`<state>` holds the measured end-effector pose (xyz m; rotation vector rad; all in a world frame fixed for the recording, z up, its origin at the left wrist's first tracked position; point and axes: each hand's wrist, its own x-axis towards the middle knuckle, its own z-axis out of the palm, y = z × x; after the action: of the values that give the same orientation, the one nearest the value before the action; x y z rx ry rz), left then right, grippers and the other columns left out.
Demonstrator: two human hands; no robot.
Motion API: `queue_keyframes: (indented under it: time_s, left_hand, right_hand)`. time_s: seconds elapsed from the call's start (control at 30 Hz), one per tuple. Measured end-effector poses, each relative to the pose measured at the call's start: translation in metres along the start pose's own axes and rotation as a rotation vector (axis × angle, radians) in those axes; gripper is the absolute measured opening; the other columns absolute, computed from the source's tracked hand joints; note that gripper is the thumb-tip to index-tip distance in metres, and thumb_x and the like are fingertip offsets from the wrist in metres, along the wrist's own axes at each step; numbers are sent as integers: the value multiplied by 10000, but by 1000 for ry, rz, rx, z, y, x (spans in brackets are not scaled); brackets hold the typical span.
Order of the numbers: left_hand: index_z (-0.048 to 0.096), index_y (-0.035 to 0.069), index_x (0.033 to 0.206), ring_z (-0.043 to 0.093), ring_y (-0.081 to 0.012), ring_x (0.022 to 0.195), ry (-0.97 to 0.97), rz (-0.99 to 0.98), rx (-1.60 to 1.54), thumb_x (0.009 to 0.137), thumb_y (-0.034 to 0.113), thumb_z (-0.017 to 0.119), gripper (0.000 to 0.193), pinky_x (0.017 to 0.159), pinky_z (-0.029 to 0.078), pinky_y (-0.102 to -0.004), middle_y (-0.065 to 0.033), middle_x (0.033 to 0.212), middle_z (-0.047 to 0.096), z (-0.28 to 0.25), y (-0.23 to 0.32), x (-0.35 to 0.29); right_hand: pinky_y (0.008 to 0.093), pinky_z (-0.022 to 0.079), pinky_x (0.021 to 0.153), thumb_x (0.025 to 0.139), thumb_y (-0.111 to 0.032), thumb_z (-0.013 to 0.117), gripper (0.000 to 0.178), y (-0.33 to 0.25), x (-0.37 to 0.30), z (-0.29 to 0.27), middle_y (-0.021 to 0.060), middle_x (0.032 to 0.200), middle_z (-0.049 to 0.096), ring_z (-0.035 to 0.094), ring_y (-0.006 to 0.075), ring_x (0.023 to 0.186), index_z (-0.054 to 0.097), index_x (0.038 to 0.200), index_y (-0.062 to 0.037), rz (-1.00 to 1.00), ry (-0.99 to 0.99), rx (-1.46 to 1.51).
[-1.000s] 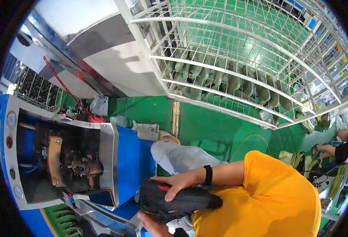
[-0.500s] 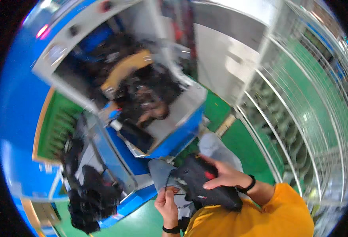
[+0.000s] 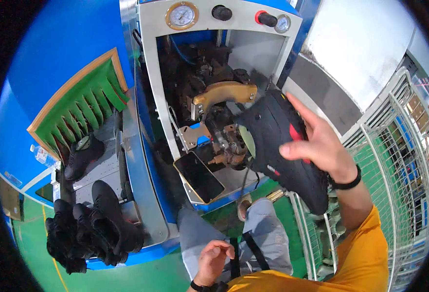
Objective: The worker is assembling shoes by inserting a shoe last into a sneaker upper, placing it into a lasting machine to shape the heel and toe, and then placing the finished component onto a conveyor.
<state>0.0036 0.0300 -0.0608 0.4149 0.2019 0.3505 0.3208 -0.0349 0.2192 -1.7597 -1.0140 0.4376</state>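
Note:
A black shoe [image 3: 286, 141] with red accents and a pale green patch at its opening is raised at the front of a blue and grey machine. My right hand [image 3: 316, 141] is closed on it, the thumb across its side and the fingers along the far edge. A thin black lace [image 3: 254, 179] dangles below the shoe. Low over my lap, my left hand [image 3: 214, 258] is curled with its fingers bent inward; whatever it may hold is hidden. Behind the shoe, the machine's curved tan pad [image 3: 226, 92] and dark metal parts show.
A black phone [image 3: 198, 177] lies on the machine's front ledge, below gauges [image 3: 181, 16] and knobs. To the left, several black shoes [image 3: 95, 224] sit on a metal conveyor [image 3: 98, 182] by a green slitted curtain [image 3: 80, 109]. A white wire rack [image 3: 394, 155] stands at right.
My right hand has carried the shoe from my lap up and to the right, toward the machine. My left hand has come away from the shoe and stays low. The view has turned left.

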Motion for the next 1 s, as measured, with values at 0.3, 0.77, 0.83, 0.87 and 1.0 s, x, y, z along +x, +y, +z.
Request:
queue_keyframes:
  time_s: [0.3, 0.77, 0.83, 0.87, 1.0]
  left_hand:
    - [653, -42, 1140, 612, -199, 878, 103, -241, 194, 999, 142, 531, 262, 851, 468, -325, -100, 953, 661, -22, -1, 26]
    - [657, 33, 1157, 548, -97, 816, 124, -337, 311, 1041, 173, 553, 210, 766, 448, -248, 13, 895, 622, -26, 1, 20]
    - [658, 37, 1160, 530, -84, 797, 136, -312, 321, 1043, 190, 564, 214, 736, 437, -240, 23, 882, 602, -20, -2, 21]
    - [657, 36, 1161, 531, -80, 798, 91, -311, 391, 1046, 203, 567, 223, 732, 436, -237, 24, 890, 605, -16, -2, 22]
    - [654, 28, 1137, 559, -79, 853, 15, -295, 528, 1045, 189, 581, 200, 789, 458, -244, 12, 932, 629, -5, -12, 18]
  right_hand:
    - [354, 532, 864, 681, -443, 810, 1158, -38, 117, 24, 274, 1075, 693, 691, 332, 973, 278, 1553, 102, 122, -254, -814]
    - [478, 454, 1070, 764, -449, 750, 1144, -14, 137, 58, 469, 1321, 490, 536, 555, 1246, 143, 1587, 63, 95, -230, -1003]
    - [478, 447, 1079, 775, -443, 749, 1151, -15, 130, 57, 477, 1368, 445, 524, 560, 1258, 112, 1596, 52, 98, -202, -1009]
    - [475, 445, 1082, 787, -437, 749, 1152, -12, 129, 55, 477, 1398, 409, 520, 565, 1262, 88, 1602, 40, 47, -155, -1012]
    - [495, 464, 1031, 802, -367, 781, 1145, -21, 85, 42, 423, 1336, 445, 553, 537, 1180, 63, 1618, -5, -151, -4, -960]
